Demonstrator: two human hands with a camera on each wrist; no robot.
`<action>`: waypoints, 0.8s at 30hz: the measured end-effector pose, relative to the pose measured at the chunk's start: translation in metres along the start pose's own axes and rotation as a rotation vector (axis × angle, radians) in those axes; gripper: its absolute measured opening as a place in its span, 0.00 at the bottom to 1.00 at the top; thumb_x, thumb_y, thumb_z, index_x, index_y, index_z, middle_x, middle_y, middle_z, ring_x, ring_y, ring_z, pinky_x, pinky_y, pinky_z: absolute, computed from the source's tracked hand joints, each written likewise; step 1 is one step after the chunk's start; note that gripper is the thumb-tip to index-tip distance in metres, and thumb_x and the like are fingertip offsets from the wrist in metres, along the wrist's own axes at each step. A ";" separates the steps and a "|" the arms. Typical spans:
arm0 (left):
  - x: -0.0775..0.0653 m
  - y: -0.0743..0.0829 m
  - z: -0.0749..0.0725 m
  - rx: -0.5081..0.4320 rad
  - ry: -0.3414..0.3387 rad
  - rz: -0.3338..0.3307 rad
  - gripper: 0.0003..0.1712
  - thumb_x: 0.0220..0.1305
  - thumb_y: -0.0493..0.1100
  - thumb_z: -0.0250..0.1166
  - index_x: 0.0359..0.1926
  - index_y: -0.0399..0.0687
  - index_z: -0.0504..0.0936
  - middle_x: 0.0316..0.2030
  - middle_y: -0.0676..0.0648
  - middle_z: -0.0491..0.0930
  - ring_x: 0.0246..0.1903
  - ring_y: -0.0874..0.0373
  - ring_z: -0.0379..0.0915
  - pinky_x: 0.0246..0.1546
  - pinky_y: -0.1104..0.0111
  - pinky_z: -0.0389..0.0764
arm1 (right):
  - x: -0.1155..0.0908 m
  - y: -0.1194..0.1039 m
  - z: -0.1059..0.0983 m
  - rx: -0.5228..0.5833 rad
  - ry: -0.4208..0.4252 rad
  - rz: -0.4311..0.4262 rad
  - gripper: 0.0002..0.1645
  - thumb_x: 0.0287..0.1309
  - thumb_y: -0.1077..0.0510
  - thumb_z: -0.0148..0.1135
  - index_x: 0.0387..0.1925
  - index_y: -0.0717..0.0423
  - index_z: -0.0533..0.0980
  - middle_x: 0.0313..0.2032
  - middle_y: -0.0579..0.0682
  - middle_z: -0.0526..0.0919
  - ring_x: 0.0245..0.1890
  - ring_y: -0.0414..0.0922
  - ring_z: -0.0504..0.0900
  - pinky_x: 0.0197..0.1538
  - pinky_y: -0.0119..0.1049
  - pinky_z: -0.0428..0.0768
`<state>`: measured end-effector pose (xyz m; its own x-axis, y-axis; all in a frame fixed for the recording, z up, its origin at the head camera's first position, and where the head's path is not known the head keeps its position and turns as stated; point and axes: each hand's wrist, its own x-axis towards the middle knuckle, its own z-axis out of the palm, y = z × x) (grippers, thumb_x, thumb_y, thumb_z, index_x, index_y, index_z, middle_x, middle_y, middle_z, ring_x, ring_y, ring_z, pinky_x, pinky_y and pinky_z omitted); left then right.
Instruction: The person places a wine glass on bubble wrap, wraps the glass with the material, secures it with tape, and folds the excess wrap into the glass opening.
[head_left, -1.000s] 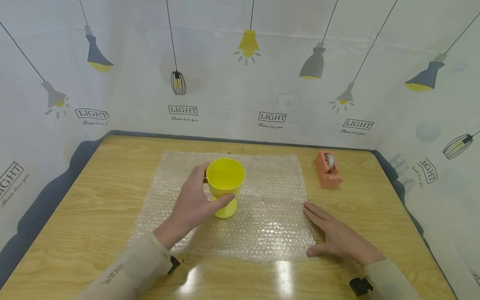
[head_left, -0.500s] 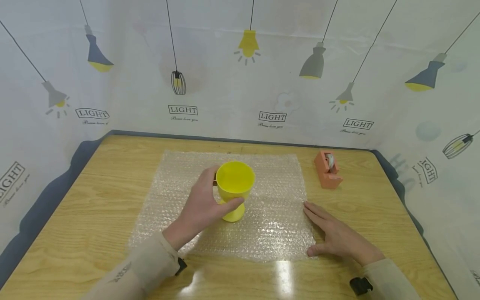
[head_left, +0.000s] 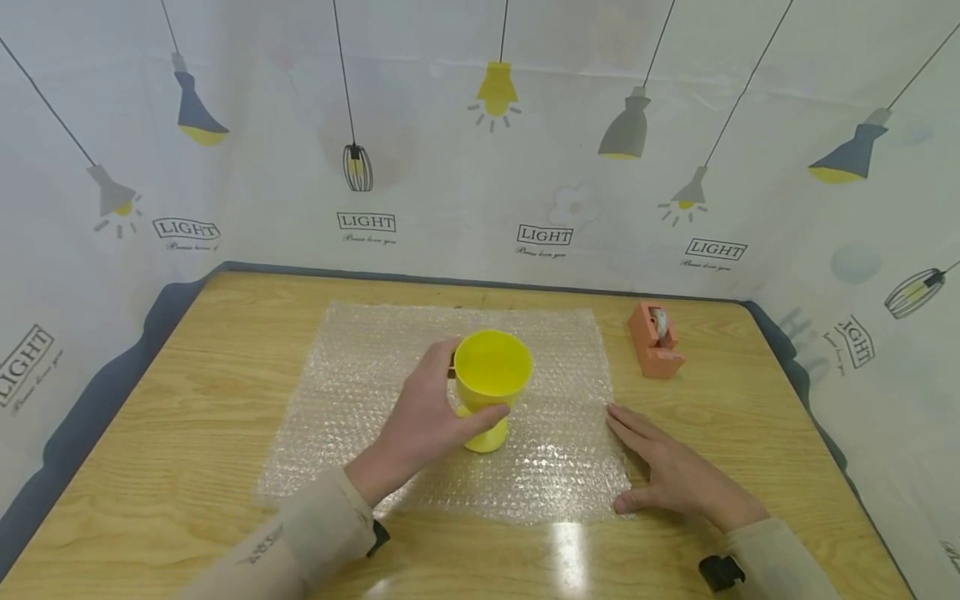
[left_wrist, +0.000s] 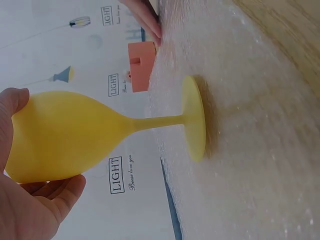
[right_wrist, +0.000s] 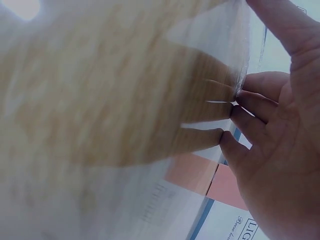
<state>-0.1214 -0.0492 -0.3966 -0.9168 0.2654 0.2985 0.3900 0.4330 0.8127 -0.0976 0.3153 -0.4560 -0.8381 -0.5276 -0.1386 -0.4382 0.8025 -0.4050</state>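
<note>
A yellow wine goblet (head_left: 493,365) stands upright in my left hand (head_left: 423,421), whose thumb and fingers wrap round its bowl. Seen from the left wrist, the goblet (left_wrist: 70,132) has a thin stem and a round foot, which is close over the bubble wrap (left_wrist: 240,150) and casts a shadow there. The clear bubble wrap (head_left: 375,350) lies flat in the middle of the table. My right hand (head_left: 678,479) rests at its right edge, fingers extended and thumb spread apart. In the right wrist view, the fingertips of this hand (right_wrist: 280,155) touch down along the sheet's edge.
An orange tape dispenser (head_left: 656,354) with a roll in it stands at the back right, beyond my right hand. The wooden table (head_left: 172,400) ends at a dark blue border, and a white curtain (head_left: 435,167) printed with lamps hangs round it.
My left hand has carried the goblet to the right and slightly nearer over the bubble wrap. The right hand has stayed at the sheet's edge.
</note>
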 end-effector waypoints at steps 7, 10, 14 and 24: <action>0.001 0.004 0.007 -0.019 -0.013 0.022 0.46 0.51 0.50 0.83 0.67 0.46 0.69 0.55 0.51 0.75 0.53 0.58 0.74 0.55 0.55 0.80 | 0.000 -0.002 -0.001 0.002 -0.008 0.011 0.73 0.43 0.24 0.71 0.78 0.64 0.56 0.80 0.60 0.53 0.77 0.64 0.56 0.71 0.61 0.68; 0.001 0.006 0.010 -0.027 -0.026 0.023 0.47 0.51 0.50 0.82 0.68 0.47 0.69 0.56 0.52 0.75 0.54 0.58 0.74 0.56 0.56 0.80 | 0.000 -0.002 -0.001 -0.003 -0.008 0.011 0.73 0.43 0.23 0.71 0.78 0.64 0.56 0.80 0.60 0.53 0.77 0.64 0.56 0.71 0.61 0.68; 0.000 0.008 0.015 -0.038 -0.044 0.016 0.47 0.52 0.51 0.82 0.69 0.48 0.68 0.56 0.53 0.76 0.54 0.59 0.74 0.56 0.58 0.79 | 0.000 0.000 0.000 -0.005 -0.008 0.011 0.73 0.44 0.23 0.71 0.78 0.64 0.57 0.80 0.60 0.53 0.77 0.64 0.56 0.71 0.61 0.68; 0.001 0.015 0.025 -0.065 -0.081 0.042 0.47 0.52 0.50 0.82 0.69 0.47 0.68 0.57 0.52 0.76 0.55 0.60 0.74 0.57 0.57 0.79 | 0.000 -0.001 -0.001 -0.002 -0.012 0.014 0.73 0.43 0.23 0.70 0.78 0.64 0.57 0.80 0.60 0.52 0.77 0.64 0.56 0.71 0.61 0.67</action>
<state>-0.1144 -0.0207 -0.3970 -0.8888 0.3523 0.2933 0.4188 0.3638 0.8320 -0.0979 0.3146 -0.4551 -0.8402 -0.5197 -0.1551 -0.4271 0.8103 -0.4013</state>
